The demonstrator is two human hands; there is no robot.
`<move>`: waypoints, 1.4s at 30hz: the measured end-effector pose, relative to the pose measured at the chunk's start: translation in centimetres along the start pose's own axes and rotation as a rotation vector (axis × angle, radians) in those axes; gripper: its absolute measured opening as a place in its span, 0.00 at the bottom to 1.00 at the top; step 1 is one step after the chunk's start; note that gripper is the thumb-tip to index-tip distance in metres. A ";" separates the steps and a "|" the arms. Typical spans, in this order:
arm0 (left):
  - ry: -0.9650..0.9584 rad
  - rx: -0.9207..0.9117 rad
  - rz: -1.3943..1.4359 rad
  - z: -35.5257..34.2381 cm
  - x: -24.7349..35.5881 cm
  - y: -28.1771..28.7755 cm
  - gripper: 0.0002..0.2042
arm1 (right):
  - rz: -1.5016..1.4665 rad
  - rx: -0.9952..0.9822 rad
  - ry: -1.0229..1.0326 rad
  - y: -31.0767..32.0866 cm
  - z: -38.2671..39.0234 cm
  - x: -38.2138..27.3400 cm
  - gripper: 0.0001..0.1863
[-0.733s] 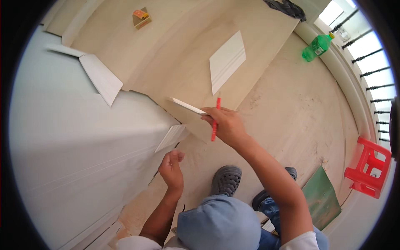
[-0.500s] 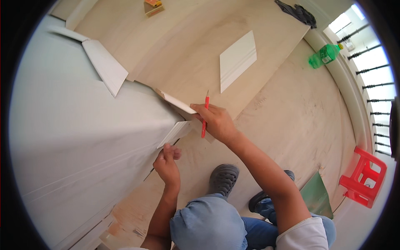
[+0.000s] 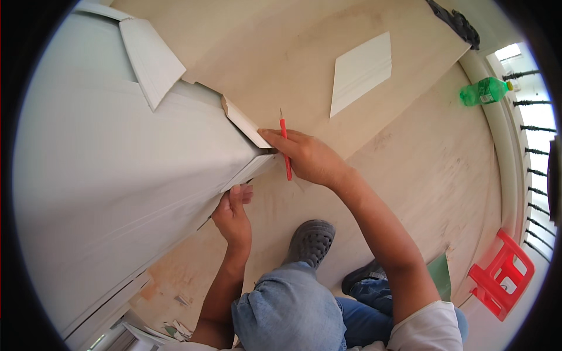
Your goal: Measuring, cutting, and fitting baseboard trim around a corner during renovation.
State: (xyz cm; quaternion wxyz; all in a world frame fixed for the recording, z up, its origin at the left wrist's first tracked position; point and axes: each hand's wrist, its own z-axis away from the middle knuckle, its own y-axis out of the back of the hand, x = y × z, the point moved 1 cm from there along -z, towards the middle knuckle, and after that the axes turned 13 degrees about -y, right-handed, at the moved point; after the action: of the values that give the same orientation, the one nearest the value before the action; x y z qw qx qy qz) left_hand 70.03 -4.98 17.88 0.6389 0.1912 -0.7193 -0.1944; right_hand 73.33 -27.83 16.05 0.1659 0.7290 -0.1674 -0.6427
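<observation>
My right hand [image 3: 316, 157] is closed with a red pencil [image 3: 285, 149] between its fingers, the point upward. Its fingertips also grip the near end of a white trim strip [image 3: 244, 124] along the edge of a large white panel [image 3: 146, 169]. Just below, my left hand [image 3: 232, 217] has its thumb and fingers on the lower end of a second white trim piece [image 3: 249, 171]. These two pieces meet, or nearly meet, at the panel's corner. My right fingers partly hide that joint.
A white trim piece [image 3: 151, 61] lies across the panel's far edge. On the brown floor board lies a diamond-shaped white offcut [image 3: 361, 73]. A green bottle [image 3: 485, 92], a red plastic stool [image 3: 503, 275] and a green sheet [image 3: 440, 275] are to the right, beside railings.
My right hand has brought the upper trim strip closer to the panel's corner, narrowing the gap to the lower piece. The left hand keeps its hold. The whole view has shifted slightly.
</observation>
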 end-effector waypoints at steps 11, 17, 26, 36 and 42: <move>0.018 0.003 0.029 -0.1 0.2 -0.2 0.25 | -0.079 -0.041 -0.021 0.3 0.2 0.4 0.31; 0.010 -0.002 0.039 -0.2 -0.2 -0.2 0.25 | -0.090 -0.013 -0.014 -0.1 0.0 0.9 0.29; -0.027 0.003 0.046 -0.1 -0.5 0.0 0.25 | -0.189 -0.364 -0.131 4.2 -5.6 -1.1 0.52; -0.041 -0.012 0.063 -0.3 -0.8 0.3 0.23 | -0.008 -0.630 -0.096 4.6 -9.4 -2.4 0.56; -0.038 -0.008 0.054 -0.2 -0.7 0.2 0.23 | -0.044 -0.547 0.029 4.0 -9.1 -1.5 0.60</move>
State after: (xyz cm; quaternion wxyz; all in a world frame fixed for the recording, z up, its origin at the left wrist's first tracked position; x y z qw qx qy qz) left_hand 70.28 -4.48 17.40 0.6309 0.1656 -0.7354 -0.1837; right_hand 82.02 -30.49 20.26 0.3448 0.6696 0.0306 -0.6571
